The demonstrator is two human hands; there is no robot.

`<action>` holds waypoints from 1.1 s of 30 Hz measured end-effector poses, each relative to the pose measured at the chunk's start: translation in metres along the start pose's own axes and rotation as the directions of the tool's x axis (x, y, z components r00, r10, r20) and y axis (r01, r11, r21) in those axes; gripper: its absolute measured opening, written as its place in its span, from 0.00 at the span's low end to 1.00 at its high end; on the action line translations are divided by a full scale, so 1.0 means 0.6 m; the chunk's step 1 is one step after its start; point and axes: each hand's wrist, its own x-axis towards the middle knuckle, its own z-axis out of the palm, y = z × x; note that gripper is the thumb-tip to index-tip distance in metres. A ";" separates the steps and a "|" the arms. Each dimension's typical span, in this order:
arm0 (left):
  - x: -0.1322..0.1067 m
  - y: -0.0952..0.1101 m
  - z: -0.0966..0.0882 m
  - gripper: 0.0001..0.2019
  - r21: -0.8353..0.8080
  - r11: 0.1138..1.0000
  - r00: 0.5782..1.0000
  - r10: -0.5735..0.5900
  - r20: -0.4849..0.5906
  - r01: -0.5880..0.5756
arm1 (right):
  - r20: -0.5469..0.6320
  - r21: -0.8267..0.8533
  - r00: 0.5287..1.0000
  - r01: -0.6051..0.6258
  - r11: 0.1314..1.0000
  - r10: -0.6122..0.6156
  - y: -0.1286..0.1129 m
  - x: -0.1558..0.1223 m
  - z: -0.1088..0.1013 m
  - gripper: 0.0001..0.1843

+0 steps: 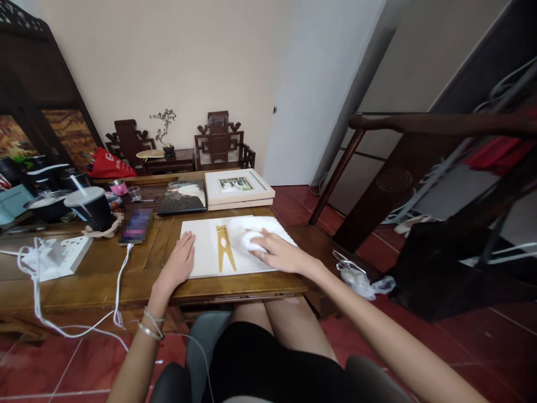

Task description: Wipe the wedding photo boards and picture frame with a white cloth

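On the wooden table in front of me lies a flat white panel (203, 253) with a gold, forked stand-like piece (222, 246) on its face, an oval opening in its middle. My left hand (181, 256) rests on the panel's left edge, fingers stretched out and holding nothing. Bunched under the fingers of my right hand (274, 251) is a fluffy white cloth (252, 239), pressed on the panel's right half. The cloth's loose part spreads toward the far right corner and covers that part of the panel.
Beyond the panel lie a framed picture (240, 187) and a dark photo board (183, 197). Leftward are a phone (135, 226) on a cable, a lidded cup (93, 208) with a straw, and a power strip (69, 258). A wooden chair (356, 184) stands right of the table.
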 end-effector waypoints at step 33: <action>-0.003 -0.004 0.001 0.24 -0.022 1.000 1.000 0.017 -0.021 -0.017 | -0.140 0.142 0.988 -0.045 0.989 0.065 -0.020 0.090 0.035 0.13</action>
